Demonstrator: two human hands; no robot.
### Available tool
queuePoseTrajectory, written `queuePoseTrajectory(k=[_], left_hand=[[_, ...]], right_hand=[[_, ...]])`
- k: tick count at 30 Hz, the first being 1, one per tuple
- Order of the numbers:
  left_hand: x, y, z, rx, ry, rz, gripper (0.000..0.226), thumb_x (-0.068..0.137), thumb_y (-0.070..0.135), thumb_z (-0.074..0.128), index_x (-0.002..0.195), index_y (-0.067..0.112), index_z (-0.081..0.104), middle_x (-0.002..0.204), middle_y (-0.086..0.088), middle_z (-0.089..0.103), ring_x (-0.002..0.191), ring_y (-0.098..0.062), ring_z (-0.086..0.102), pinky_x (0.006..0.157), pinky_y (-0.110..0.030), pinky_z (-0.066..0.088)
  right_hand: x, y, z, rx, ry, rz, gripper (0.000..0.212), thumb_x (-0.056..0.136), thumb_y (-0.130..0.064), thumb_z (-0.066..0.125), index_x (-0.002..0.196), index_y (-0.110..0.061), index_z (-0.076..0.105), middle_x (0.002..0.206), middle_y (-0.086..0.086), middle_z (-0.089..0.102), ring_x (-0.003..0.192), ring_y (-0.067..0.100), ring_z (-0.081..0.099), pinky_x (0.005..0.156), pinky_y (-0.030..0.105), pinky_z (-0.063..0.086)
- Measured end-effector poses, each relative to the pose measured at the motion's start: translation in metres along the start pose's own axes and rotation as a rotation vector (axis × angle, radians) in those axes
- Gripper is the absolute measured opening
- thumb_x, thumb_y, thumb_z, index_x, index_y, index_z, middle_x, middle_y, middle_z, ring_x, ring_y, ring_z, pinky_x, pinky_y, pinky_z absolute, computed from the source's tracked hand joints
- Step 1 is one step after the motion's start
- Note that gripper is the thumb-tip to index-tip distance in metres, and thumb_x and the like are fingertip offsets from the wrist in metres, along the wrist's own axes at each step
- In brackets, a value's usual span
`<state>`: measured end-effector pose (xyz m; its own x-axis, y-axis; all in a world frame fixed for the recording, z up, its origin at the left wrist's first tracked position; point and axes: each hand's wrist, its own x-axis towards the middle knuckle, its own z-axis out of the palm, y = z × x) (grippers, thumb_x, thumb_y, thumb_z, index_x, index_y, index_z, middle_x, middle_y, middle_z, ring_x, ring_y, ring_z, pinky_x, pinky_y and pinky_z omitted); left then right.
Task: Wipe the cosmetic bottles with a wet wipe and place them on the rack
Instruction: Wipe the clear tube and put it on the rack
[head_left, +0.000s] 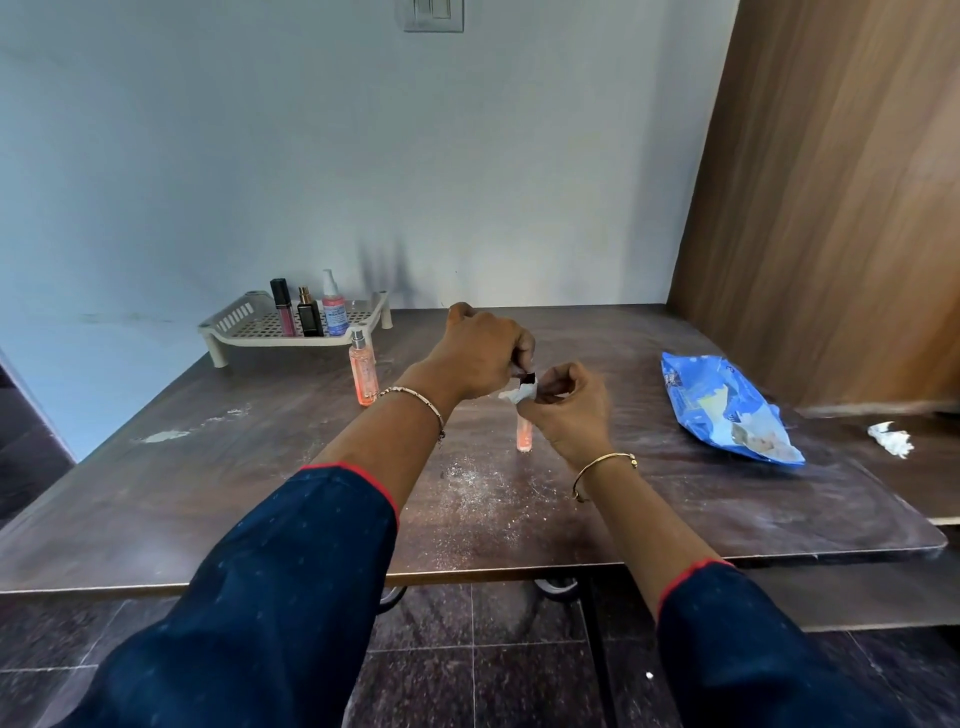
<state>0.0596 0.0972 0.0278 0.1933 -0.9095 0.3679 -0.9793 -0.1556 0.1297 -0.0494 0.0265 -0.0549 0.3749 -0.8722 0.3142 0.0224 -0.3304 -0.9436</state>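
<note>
A slim pink lip-gloss tube (524, 435) with a black cap stands upright at mid-table. My left hand (480, 353) pinches its black cap from above. My right hand (569, 408) wraps a white wet wipe (517, 395) around the tube's upper part. A taller orange spray bottle (362, 371) stands to the left of my hands, on the table. The beige plastic rack (249, 325) sits at the back left and bears three bottles: a pink gloss with black cap (283, 306), a small black perfume (309, 313) and a pink-and-blue pump bottle (334, 306).
A blue wet-wipe pack (727, 405) lies open at the right of the brown table (208, 493). A crumpled used wipe (891, 439) lies on a lower surface further right. A wooden panel (831, 208) rises at the right. White dust speckles the table near the front.
</note>
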Motion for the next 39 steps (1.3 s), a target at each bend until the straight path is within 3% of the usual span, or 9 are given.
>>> queuePoseTrajectory(k=[7, 15, 19, 22, 25, 30, 34, 36, 39], left_hand=[[-0.003, 0.003, -0.003, 0.033, -0.003, -0.006, 0.004, 0.084, 0.022, 0.066, 0.084, 0.026, 0.068, 0.094, 0.017, 0.071, 0.096, -0.007, 0.061, 0.104, -0.036, 0.016], [-0.003, 0.013, -0.015, 0.081, -0.064, -0.013, 0.002, 0.083, 0.025, 0.067, 0.083, 0.027, 0.066, 0.094, 0.017, 0.07, 0.098, -0.005, 0.059, 0.105, -0.04, 0.014], [-0.006, 0.013, -0.013, -0.061, -0.071, -0.106, 0.015, 0.076, 0.038, 0.073, 0.082, 0.025, 0.066, 0.075, 0.02, 0.064, 0.09, 0.001, 0.056, 0.099, -0.04, 0.024], [-0.01, 0.008, -0.009, -0.346, -0.071, -0.195, 0.011, 0.078, 0.014, 0.073, 0.089, 0.012, 0.07, 0.085, 0.011, 0.071, 0.087, -0.004, 0.06, 0.097, -0.036, 0.043], [-0.015, 0.004, -0.009, -0.664, -0.093, -0.21, 0.021, 0.079, -0.011, 0.066, 0.1, -0.013, 0.062, 0.104, -0.019, 0.07, 0.076, -0.01, 0.062, 0.078, -0.021, 0.054], [-0.016, -0.001, -0.005, -0.661, -0.09, -0.19, 0.021, 0.079, -0.013, 0.065, 0.1, -0.013, 0.066, 0.104, -0.021, 0.069, 0.08, -0.011, 0.064, 0.076, -0.01, 0.051], [-0.015, -0.005, -0.002, -0.671, -0.061, -0.183, 0.019, 0.074, -0.002, 0.074, 0.093, -0.005, 0.072, 0.095, -0.015, 0.072, 0.069, 0.005, 0.063, 0.068, -0.002, 0.047], [-0.013, -0.006, -0.002, -0.643, -0.045, -0.192, 0.017, 0.073, 0.009, 0.079, 0.087, 0.001, 0.074, 0.09, -0.01, 0.073, 0.071, 0.0, 0.063, 0.066, -0.002, 0.045], [-0.012, -0.006, -0.002, -0.621, -0.018, -0.209, 0.015, 0.073, 0.009, 0.078, 0.084, 0.0, 0.074, 0.085, -0.01, 0.074, 0.069, -0.008, 0.065, 0.063, -0.004, 0.047]], right_hand=[[-0.004, 0.013, 0.004, -0.227, -0.052, 0.052, 0.035, 0.05, -0.02, 0.084, 0.062, -0.02, 0.051, 0.057, -0.005, 0.056, 0.052, 0.013, 0.05, 0.053, 0.034, 0.047], [-0.016, 0.025, 0.005, -0.385, -0.044, 0.064, 0.031, 0.052, -0.011, 0.08, 0.063, -0.017, 0.052, 0.061, -0.002, 0.061, 0.056, 0.017, 0.054, 0.055, 0.029, 0.044], [-0.024, 0.031, 0.006, -0.301, 0.005, 0.089, 0.028, 0.055, -0.01, 0.08, 0.064, -0.021, 0.055, 0.058, -0.009, 0.062, 0.054, 0.01, 0.058, 0.049, 0.019, 0.045], [-0.027, 0.031, 0.005, -0.148, 0.045, 0.145, 0.03, 0.056, -0.012, 0.085, 0.066, -0.023, 0.059, 0.065, -0.008, 0.067, 0.06, 0.009, 0.065, 0.058, 0.025, 0.054], [-0.024, 0.021, 0.002, 0.05, 0.099, 0.147, 0.029, 0.064, -0.005, 0.082, 0.07, -0.022, 0.06, 0.068, -0.006, 0.067, 0.062, 0.008, 0.064, 0.061, 0.024, 0.054], [-0.016, -0.004, -0.004, 0.288, 0.059, 0.074, 0.021, 0.075, -0.001, 0.075, 0.087, -0.01, 0.061, 0.085, 0.007, 0.068, 0.075, 0.012, 0.064, 0.068, 0.018, 0.052], [-0.016, -0.013, -0.006, 0.34, -0.109, 0.113, 0.021, 0.08, -0.003, 0.07, 0.098, -0.005, 0.06, 0.09, 0.01, 0.069, 0.083, 0.016, 0.066, 0.079, 0.025, 0.054], [-0.017, -0.014, -0.007, 0.378, -0.129, 0.129, 0.011, 0.087, 0.0, 0.059, 0.097, -0.003, 0.06, 0.089, 0.011, 0.067, 0.085, 0.018, 0.064, 0.083, 0.026, 0.054], [-0.018, -0.012, -0.008, 0.38, -0.153, 0.145, 0.02, 0.093, 0.0, 0.041, 0.092, -0.006, 0.061, 0.096, 0.016, 0.066, 0.091, 0.02, 0.063, 0.084, 0.022, 0.054]])
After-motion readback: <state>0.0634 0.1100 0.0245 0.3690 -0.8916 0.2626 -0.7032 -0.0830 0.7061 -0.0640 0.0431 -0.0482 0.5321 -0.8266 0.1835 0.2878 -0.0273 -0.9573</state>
